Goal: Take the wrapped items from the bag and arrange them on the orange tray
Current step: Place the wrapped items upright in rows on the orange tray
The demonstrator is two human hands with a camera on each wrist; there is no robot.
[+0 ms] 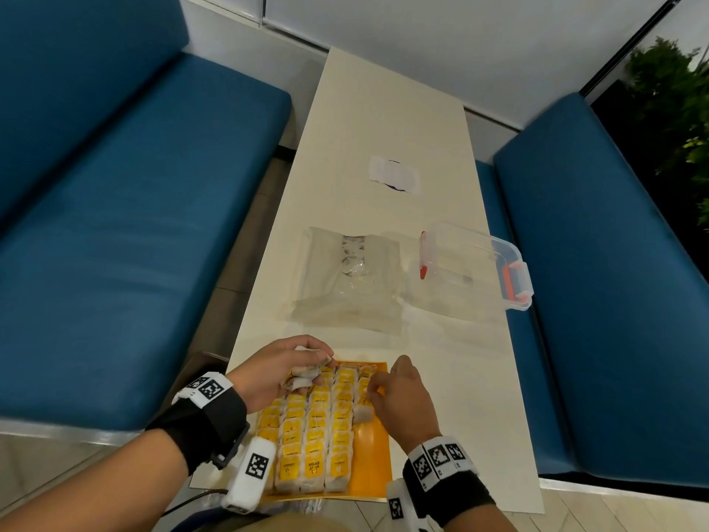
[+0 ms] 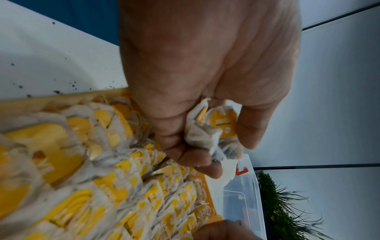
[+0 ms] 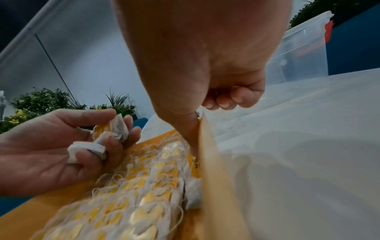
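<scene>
Sachets (image 2: 213, 134) (three) in left hand (image 1: 276, 374)

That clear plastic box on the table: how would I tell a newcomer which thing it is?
Start at the long cream table between the blue benches. Beyond the orange tray, on the right edge beside the flat clear bag, stands the clear plastic box. It alone is rigid, with orange-red latches.

Sat between two blue benches (image 1: 126, 209), a long cream surface (image 1: 387, 120). Backed by pale wall panels (image 1: 441, 36). Flanked by green foliage (image 1: 667, 109) at right.
</scene>
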